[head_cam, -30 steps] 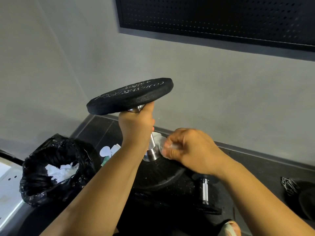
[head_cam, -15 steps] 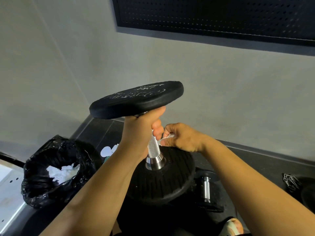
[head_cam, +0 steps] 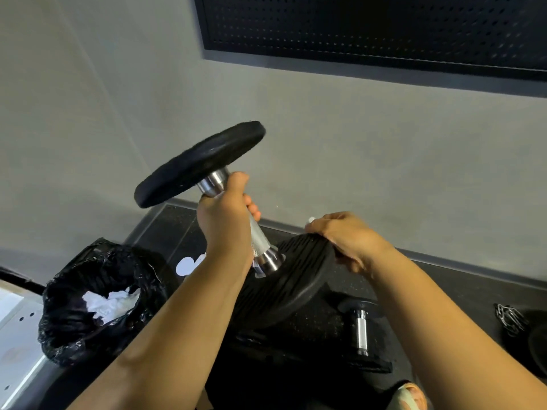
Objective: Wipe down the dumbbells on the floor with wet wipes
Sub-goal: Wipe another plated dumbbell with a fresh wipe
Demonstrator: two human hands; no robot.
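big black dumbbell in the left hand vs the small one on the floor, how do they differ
The large black dumbbell with a knurled steel handle has wider plates than the small black dumbbell. The large one is tilted, one plate raised; the small one lies on the dark floor. The left hand grips the large one and the right hand holds its plate; no hand touches the small one. Both have black ends and shiny handles.

Both arms (head_cam: 177, 335) are showing bare down to left hand (head_cam: 225, 223) and right hand (head_cam: 346, 241); pale patterned shoe (head_cam: 410, 395), I think, is peeking in below.
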